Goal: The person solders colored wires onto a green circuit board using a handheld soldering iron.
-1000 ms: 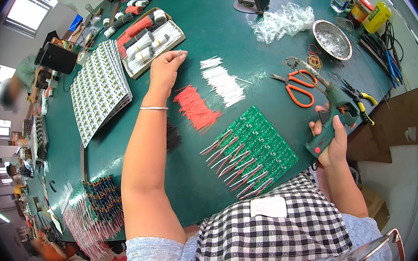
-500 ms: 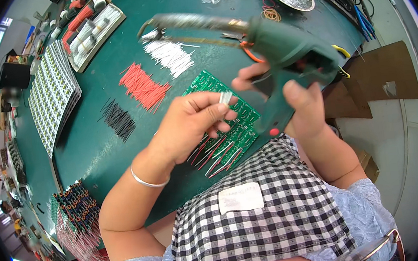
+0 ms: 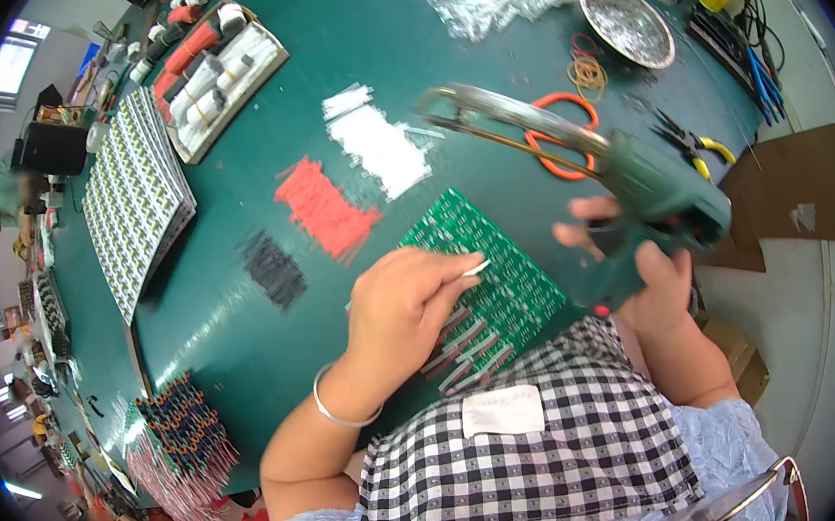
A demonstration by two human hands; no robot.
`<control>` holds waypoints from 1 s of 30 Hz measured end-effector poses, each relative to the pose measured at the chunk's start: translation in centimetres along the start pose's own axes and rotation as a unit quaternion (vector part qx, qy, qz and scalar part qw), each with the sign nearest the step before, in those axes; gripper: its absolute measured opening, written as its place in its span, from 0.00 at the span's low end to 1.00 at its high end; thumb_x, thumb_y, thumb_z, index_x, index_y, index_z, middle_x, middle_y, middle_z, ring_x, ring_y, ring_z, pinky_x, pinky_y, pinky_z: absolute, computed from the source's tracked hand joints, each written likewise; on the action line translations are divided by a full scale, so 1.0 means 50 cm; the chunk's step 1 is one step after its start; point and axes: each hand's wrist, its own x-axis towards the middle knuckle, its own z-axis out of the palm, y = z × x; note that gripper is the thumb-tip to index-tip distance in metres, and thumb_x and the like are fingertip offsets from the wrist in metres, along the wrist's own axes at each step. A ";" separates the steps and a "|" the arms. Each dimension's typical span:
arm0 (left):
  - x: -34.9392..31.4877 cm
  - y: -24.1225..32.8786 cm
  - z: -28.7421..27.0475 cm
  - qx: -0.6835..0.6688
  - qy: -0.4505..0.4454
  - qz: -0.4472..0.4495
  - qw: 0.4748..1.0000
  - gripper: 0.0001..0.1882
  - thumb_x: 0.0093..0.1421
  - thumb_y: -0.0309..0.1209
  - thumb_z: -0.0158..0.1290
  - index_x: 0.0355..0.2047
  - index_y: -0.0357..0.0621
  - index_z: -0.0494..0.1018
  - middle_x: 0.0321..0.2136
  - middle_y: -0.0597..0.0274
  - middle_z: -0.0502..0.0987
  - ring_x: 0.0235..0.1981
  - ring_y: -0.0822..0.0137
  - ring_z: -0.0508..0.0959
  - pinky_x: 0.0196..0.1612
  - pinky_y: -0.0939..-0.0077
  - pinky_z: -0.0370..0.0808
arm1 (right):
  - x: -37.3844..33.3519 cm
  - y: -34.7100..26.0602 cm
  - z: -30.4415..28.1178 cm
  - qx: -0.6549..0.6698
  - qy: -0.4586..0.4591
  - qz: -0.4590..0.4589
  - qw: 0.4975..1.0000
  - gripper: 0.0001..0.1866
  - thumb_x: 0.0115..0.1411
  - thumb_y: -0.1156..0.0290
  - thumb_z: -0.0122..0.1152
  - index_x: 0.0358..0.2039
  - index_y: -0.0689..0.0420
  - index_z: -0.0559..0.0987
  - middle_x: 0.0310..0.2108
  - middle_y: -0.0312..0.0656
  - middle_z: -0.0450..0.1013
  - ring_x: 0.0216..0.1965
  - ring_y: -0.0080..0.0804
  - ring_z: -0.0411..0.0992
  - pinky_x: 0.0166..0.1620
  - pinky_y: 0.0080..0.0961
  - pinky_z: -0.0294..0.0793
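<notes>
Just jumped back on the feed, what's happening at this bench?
The left hand pinches a small white piece above a green rectangular circuit board. The right hand grips a dark-green pistol-shaped tool with a long metal front. Thin wires lie across the board's near end. White, red and black piles sit farther left.

Strip piles (image 3: pixel 327 212) lie left of the circuit board (image 3: pixel 506 264).
</notes>
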 end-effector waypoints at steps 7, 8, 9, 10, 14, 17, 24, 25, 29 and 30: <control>-0.007 -0.046 -0.036 0.305 0.128 0.058 0.942 0.12 0.42 0.24 0.62 0.29 0.52 0.78 0.27 0.70 0.78 0.40 0.60 0.75 0.44 0.64 0.65 | -0.084 0.007 -0.064 -0.099 0.085 0.059 0.990 0.36 0.59 0.55 0.57 0.61 0.62 0.57 0.52 0.53 0.67 0.31 0.39 0.76 0.37 0.32 0.76; -0.001 -0.040 -0.038 0.335 0.124 0.051 0.933 0.10 0.43 0.25 0.61 0.29 0.52 0.79 0.27 0.72 0.77 0.41 0.62 0.74 0.46 0.63 0.62 | -0.092 0.012 -0.064 -0.121 0.073 0.059 0.988 0.36 0.59 0.54 0.56 0.60 0.62 0.58 0.52 0.52 0.67 0.30 0.38 0.75 0.36 0.31 0.75; 0.002 -0.040 -0.037 0.364 0.118 0.045 0.923 0.08 0.45 0.27 0.59 0.29 0.52 0.79 0.28 0.74 0.76 0.42 0.64 0.73 0.47 0.61 0.59 | -0.096 0.015 -0.065 -0.145 0.061 0.058 0.986 0.35 0.59 0.53 0.56 0.60 0.62 0.59 0.51 0.52 0.68 0.28 0.36 0.75 0.36 0.31 0.75; 0.002 -0.044 -0.031 0.373 0.122 0.044 0.919 0.07 0.46 0.29 0.57 0.29 0.53 0.79 0.26 0.76 0.74 0.40 0.67 0.73 0.50 0.57 0.53 | -0.094 0.007 -0.066 -0.218 0.037 0.081 0.972 0.33 0.59 0.52 0.55 0.56 0.63 0.63 0.49 0.50 0.69 0.26 0.33 0.74 0.36 0.30 0.75; 0.005 -0.038 -0.030 0.428 0.123 0.053 0.894 0.08 0.47 0.30 0.55 0.29 0.56 0.79 0.24 0.78 0.72 0.38 0.70 0.72 0.51 0.57 0.51 | -0.065 -0.003 -0.058 -0.376 -0.035 -0.062 0.924 0.21 0.58 0.64 0.54 0.47 0.64 0.69 0.34 0.45 0.74 0.26 0.29 0.74 0.34 0.25 0.74; 0.011 -0.050 -0.023 0.426 0.131 0.077 0.892 0.08 0.48 0.31 0.54 0.30 0.56 0.79 0.23 0.78 0.70 0.36 0.72 0.72 0.51 0.57 0.50 | -0.078 -0.001 -0.066 -0.382 -0.053 -0.032 0.922 0.19 0.58 0.69 0.53 0.47 0.66 0.67 0.29 0.43 0.74 0.27 0.29 0.75 0.33 0.24 0.74; 0.004 -0.057 -0.012 0.404 0.139 0.094 0.899 0.05 0.48 0.31 0.57 0.27 0.57 0.78 0.20 0.77 0.69 0.33 0.73 0.72 0.49 0.58 0.52 | -0.100 0.005 -0.064 -0.334 -0.057 0.115 0.934 0.19 0.59 0.70 0.52 0.48 0.66 0.65 0.28 0.42 0.74 0.27 0.26 0.75 0.33 0.24 0.75; 0.005 -0.058 -0.011 0.397 0.138 0.097 0.902 0.05 0.48 0.30 0.57 0.27 0.57 0.78 0.20 0.77 0.69 0.33 0.73 0.71 0.48 0.59 0.52 | -0.094 -0.001 -0.057 -0.360 -0.081 0.109 0.923 0.19 0.59 0.70 0.52 0.49 0.66 0.65 0.28 0.42 0.74 0.27 0.26 0.74 0.33 0.25 0.74; 0.009 -0.064 -0.009 0.396 0.134 0.098 0.903 0.05 0.47 0.30 0.57 0.27 0.55 0.78 0.20 0.77 0.70 0.33 0.72 0.71 0.48 0.59 0.52 | -0.092 0.000 -0.049 -0.358 -0.058 0.111 0.925 0.16 0.57 0.72 0.55 0.45 0.65 0.69 0.28 0.42 0.74 0.27 0.27 0.75 0.33 0.27 0.74; 0.009 -0.064 -0.010 0.394 0.132 0.099 0.904 0.05 0.47 0.30 0.57 0.27 0.55 0.78 0.21 0.77 0.70 0.33 0.72 0.71 0.47 0.59 0.52 | -0.092 0.001 -0.052 -0.392 -0.066 0.106 0.912 0.14 0.55 0.73 0.56 0.42 0.63 0.72 0.28 0.42 0.74 0.28 0.30 0.75 0.35 0.29 0.74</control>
